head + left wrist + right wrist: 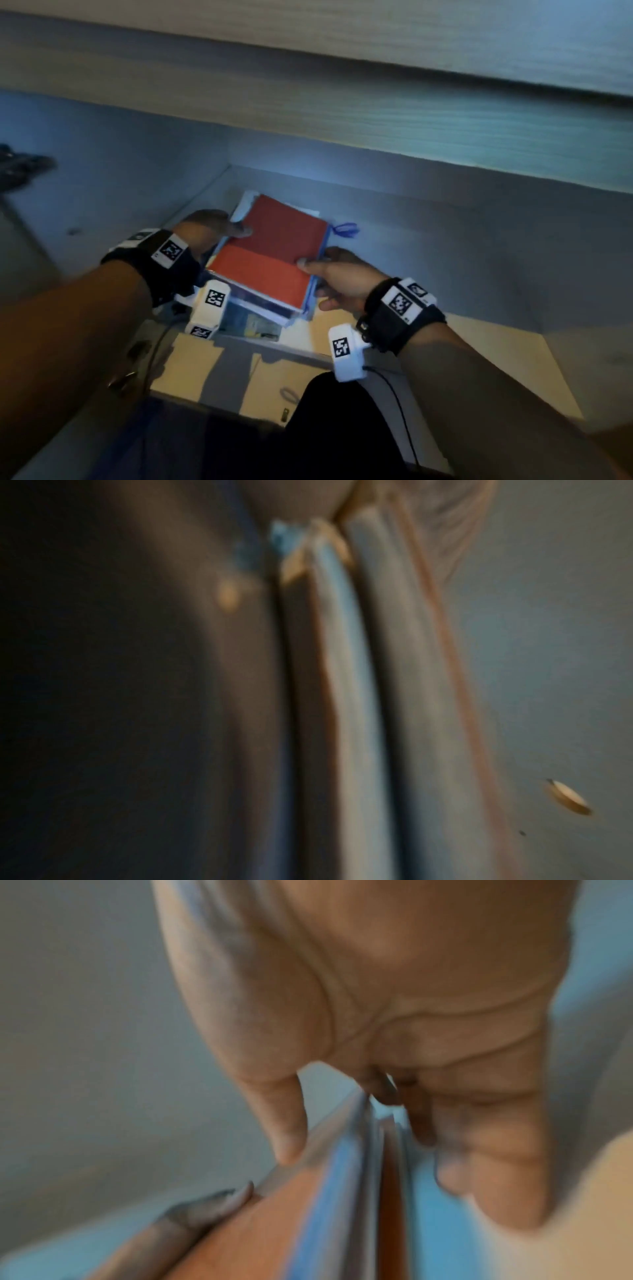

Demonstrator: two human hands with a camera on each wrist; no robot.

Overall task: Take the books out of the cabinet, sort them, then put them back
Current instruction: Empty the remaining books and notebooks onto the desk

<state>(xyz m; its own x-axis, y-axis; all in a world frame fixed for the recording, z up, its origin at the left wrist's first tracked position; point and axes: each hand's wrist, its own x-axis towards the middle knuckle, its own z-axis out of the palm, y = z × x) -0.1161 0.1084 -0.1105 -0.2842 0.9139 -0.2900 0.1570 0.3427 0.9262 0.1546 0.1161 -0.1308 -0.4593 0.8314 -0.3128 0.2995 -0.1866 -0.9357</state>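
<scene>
A stack of books (270, 270) with a red cover on top is held between both hands over the cabinet's lower compartment. My left hand (219, 226) grips the stack's left edge, thumb on the red cover. My right hand (329, 270) grips the right edge, thumb on top and fingers under. The blurred left wrist view shows the book edges (346, 669) close up. In the right wrist view the right hand (342, 1137) pinches the red and blue book edges (346, 1191), the thumb tip of the left hand (219, 1204) at the far side.
Grey cabinet walls (445, 240) enclose the compartment, and a wood-grain shelf front (342, 113) runs above. A tan floor panel (274, 377) lies below the stack. A blue ribbon loop (346, 229) sticks out from the stack. My dark-clothed knee (335, 428) is near the bottom.
</scene>
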